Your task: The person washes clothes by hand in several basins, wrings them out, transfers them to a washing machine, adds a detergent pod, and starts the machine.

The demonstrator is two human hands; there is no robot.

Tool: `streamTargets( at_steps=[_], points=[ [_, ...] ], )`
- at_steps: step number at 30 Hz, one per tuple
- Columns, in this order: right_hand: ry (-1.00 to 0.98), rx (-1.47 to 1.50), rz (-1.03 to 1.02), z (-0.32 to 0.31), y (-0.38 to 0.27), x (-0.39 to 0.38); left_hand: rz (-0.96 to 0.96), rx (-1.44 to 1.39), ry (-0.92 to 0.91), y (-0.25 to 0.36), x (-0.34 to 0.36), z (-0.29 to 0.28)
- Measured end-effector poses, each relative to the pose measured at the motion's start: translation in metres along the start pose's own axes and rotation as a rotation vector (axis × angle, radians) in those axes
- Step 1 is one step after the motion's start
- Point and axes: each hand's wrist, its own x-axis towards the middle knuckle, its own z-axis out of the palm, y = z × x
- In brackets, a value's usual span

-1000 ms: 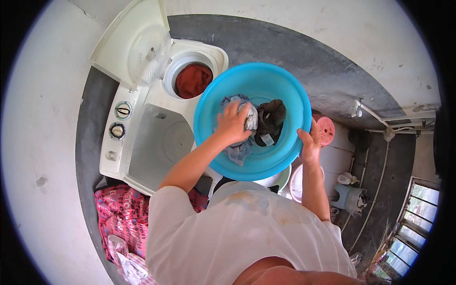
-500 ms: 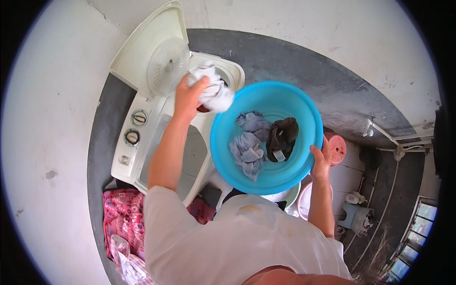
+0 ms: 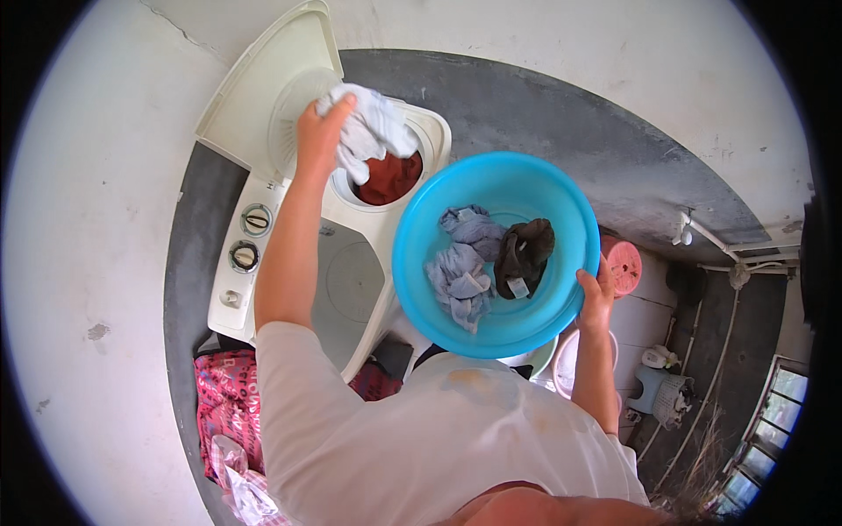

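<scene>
A bunched white cloth garment (image 3: 373, 123) hangs from my left hand (image 3: 320, 136), whose fingers are closed on it above the round spin tub of a twin-tub washing machine (image 3: 358, 217). Inside that tub lies a reddish-brown garment (image 3: 390, 178). My right hand (image 3: 598, 294) grips the right rim of a blue plastic basin (image 3: 410, 294), with the thumb over the edge. Two crumpled grey-blue garments (image 3: 474, 230) and a dark brown garment (image 3: 526, 254) with a white label lie in the basin.
The machine's white lid (image 3: 254, 88) stands raised. Its wash compartment (image 3: 346, 285) has a see-through cover. A pink-red patterned cloth (image 3: 226, 403) is at lower left. A pink bucket (image 3: 623, 267) stands right of the basin, with pipes (image 3: 710, 245) along the wall.
My left hand has moved the white garment up and left, bringing the reddish-brown garment in the tub into fuller view. The basin and my right hand have barely shifted.
</scene>
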Motion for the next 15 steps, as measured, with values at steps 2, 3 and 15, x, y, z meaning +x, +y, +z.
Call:
streamTargets(
  at_steps=[2, 3, 15],
  points=[
    [0.007, 0.015, 0.017, -0.003, 0.001, -0.002, -0.027, 0.073, 0.088, -0.004, 0.015, -0.003],
    [0.008, 0.017, 0.019, -0.002, 0.000, -0.003, -0.028, 0.076, 0.087, -0.006, 0.022, -0.002],
    [0.028, -0.028, 0.003, 0.000, 0.003, -0.006, -0.085, 0.837, -0.722, -0.076, -0.036, 0.046]
  ],
)
